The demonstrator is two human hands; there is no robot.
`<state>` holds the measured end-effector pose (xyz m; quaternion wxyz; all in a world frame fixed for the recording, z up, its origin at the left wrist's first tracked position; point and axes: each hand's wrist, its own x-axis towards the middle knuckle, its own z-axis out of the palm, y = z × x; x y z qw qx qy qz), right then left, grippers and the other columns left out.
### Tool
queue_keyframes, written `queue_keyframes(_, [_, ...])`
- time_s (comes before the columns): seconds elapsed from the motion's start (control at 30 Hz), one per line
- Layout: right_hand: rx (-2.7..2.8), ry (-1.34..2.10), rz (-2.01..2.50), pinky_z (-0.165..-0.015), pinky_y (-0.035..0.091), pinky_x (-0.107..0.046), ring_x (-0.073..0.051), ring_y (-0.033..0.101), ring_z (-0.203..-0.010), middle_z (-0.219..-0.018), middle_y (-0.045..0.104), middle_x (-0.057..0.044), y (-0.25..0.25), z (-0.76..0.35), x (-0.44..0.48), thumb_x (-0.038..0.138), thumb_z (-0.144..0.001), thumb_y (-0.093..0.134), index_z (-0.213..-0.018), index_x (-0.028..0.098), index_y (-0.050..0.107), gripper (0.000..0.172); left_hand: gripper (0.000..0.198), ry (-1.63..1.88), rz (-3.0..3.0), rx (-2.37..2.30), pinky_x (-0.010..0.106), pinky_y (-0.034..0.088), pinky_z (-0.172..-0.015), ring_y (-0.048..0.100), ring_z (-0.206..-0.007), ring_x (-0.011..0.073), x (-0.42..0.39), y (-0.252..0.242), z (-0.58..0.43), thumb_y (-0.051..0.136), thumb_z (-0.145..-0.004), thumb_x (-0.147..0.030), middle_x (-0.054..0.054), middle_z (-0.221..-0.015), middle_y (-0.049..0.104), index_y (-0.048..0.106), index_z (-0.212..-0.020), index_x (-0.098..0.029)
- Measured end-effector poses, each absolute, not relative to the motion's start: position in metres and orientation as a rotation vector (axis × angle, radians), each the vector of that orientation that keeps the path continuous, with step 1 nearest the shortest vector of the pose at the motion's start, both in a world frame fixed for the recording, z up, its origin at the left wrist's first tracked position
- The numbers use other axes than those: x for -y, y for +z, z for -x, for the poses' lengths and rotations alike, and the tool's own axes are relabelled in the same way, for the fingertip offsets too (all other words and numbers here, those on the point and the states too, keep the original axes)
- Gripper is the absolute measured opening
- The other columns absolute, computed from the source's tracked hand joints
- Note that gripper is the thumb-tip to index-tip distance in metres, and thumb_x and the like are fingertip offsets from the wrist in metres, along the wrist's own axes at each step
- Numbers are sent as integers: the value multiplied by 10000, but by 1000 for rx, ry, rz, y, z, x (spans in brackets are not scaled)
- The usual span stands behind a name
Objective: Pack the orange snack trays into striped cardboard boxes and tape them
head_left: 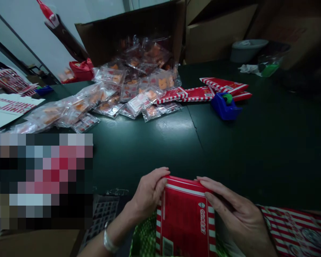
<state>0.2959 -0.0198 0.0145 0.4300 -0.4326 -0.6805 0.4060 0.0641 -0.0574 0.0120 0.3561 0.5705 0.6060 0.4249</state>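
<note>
A red-and-white striped box (184, 221) is held upright in front of me, with white print and a barcode on the side facing me. My left hand (149, 194) grips its upper left corner, fingers over the top edge. At the upper right corner, my right hand (231, 210) has its thumb on the front and its fingers along the top edge. A bracelet circles my left wrist. Behind the box, a blue tape dispenser (224, 109) with a green roll sits beside several red-and-white striped packages (198, 93) lying on the dark green table (139, 146).
Clear packets with orange pieces (80, 103) spill from an open cardboard box (101, 39). White printed sheets (5, 110) lie at the left. More striped packaging (296, 228) is at lower right. A grey tub (246, 50) stands at the back. A blurred-out patch covers the lower left.
</note>
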Motion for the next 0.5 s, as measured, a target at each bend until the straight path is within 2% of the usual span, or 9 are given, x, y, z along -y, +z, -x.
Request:
queue_keyframes(0.07, [1650, 1053, 1117, -886, 587, -315, -207, 715, -981, -1066, 758, -1, 8, -296, 20, 276, -836, 659, -993, 347, 751, 195, 277, 1097, -1584, -1571, 359, 459, -987, 634, -1098, 236, 62, 14, -65, 534, -908, -277, 107, -1188, 708, 714, -1102, -199])
queue_keyframes(0.2, [1469, 1197, 1188, -961, 540, -378, -231, 683, -1049, -1112, 744, -33, -9, -294, 24, 353, -838, 672, -983, 318, 751, 168, 271, 1016, -1341, -1487, 288, 525, -757, 673, -824, 205, 56, 19, -67, 534, -904, -350, 75, -900, 754, 743, -926, -180])
queue_keyframes(0.37, [1337, 1680, 1061, -892, 554, -429, -283, 671, -1051, -1079, 741, -108, -6, -311, -22, 465, -810, 687, -866, 226, 768, 259, 366, 1055, -1182, -1631, 306, 526, -814, 671, -906, 244, 43, 7, -74, 569, -854, -512, 78, -932, 758, 768, -886, -207])
queue_keyframes(0.43, [1331, 1564, 1104, -860, 565, -425, -297, 648, -1092, -1136, 714, -123, 7, -327, -77, 490, -796, 688, -874, 198, 757, 310, 432, 1067, -1101, -1663, 322, 535, -820, 676, -915, 269, 32, -2, -70, 628, -768, -609, 81, -923, 759, 785, -858, -217])
queue_keyframes(0.5, [1214, 1179, 1289, -877, 556, -406, -284, 605, -1154, -1221, 666, -109, 22, -346, -145, 511, -820, 650, -942, 201, 729, 343, 455, 1073, -1054, -1668, 347, 554, -783, 692, -875, 296, 19, -7, -65, 687, -674, -658, 77, -860, 762, 792, -787, -229])
